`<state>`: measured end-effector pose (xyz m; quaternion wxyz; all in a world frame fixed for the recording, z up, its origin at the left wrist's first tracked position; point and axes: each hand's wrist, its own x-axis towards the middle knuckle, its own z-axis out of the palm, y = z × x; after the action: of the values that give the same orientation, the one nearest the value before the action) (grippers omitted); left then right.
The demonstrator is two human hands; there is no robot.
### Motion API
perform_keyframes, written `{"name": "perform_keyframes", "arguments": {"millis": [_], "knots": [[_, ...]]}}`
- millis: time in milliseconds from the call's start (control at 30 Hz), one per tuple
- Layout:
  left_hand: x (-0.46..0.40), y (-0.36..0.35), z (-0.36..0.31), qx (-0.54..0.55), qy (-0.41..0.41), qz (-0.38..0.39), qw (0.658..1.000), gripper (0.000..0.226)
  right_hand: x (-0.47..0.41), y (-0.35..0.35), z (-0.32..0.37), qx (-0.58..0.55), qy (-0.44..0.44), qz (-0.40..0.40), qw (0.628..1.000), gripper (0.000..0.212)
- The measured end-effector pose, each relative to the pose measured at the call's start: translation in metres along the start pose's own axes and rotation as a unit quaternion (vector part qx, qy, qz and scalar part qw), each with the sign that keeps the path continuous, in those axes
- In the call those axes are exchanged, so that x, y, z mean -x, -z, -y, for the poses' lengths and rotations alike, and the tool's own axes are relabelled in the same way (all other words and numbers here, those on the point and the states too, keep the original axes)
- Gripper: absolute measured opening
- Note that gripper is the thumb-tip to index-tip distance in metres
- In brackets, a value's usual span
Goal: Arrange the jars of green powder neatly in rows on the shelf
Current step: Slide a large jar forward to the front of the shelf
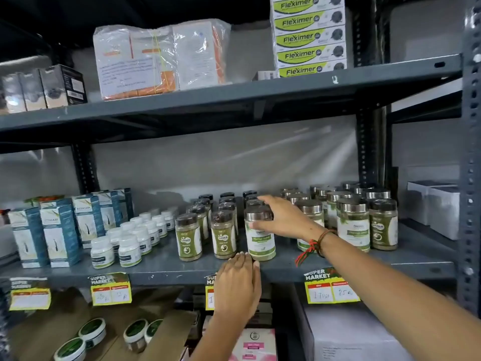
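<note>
Jars of green powder stand on the grey middle shelf (pixel 390 259). My right hand (pixel 279 217) grips a silver-lidded jar (pixel 261 243) from its right side, near the shelf's front. My left hand (pixel 238 282) rests flat on the shelf edge just below that jar, fingertips near its base, holding nothing. Left of it, dark-lidded jars (pixel 223 237) run back in rows. To the right stands a cluster of silver-lidded jars (pixel 354 225), partly hidden by my right forearm.
White small bottles (pixel 130 246) and blue-white boxes (pixel 59 235) fill the shelf's left part. White boxes (pixel 440 207) sit at far right. The upper shelf (pixel 234 100) carries wrapped packs and Fleximer boxes (pixel 309 37). Yellow price tags (pixel 330 287) hang on the shelf edge.
</note>
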<state>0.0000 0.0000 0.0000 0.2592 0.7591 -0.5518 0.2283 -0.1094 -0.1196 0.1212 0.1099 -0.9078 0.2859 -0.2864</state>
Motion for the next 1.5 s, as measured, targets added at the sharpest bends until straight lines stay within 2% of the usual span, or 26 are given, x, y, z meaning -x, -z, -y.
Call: {"name": "perform_keyframes", "arguments": {"millis": [167,500,600,767,967,1200,1400,1500], "knots": [[0.002,-0.010,0.001,0.013,-0.014,-0.036,0.999,0.048,-0.014,-0.005,-0.006,0.038,0.013,0.015,0.999,0.087],[0.003,-0.010,0.001,-0.008,-0.024,-0.061,0.998,0.046,-0.005,-0.002,-0.005,0.026,0.024,-0.046,0.998,0.075],[0.005,-0.007,-0.001,-0.009,-0.014,-0.055,0.998,0.046,0.006,0.013,-0.002,0.013,0.030,-0.074,0.997,0.074],[0.005,-0.004,-0.002,-0.002,0.002,-0.053,0.999,0.044,0.042,0.054,-0.005,-0.048,0.024,-0.076,0.996,0.071],[0.006,-0.006,-0.002,0.004,0.011,-0.061,0.998,0.040,0.089,0.115,-0.038,-0.093,-0.041,-0.100,0.990,0.060],[0.007,-0.007,-0.004,-0.007,0.015,-0.061,0.998,0.034,0.129,0.170,-0.090,0.023,-0.148,-0.110,0.983,0.066],[0.007,-0.008,-0.004,-0.012,0.022,-0.054,0.998,0.033,0.140,0.181,-0.121,0.204,-0.196,-0.089,0.955,0.072],[0.008,-0.009,-0.005,-0.011,0.022,-0.062,0.998,0.032,0.139,0.180,-0.130,0.251,-0.218,-0.073,0.940,0.071]]}}
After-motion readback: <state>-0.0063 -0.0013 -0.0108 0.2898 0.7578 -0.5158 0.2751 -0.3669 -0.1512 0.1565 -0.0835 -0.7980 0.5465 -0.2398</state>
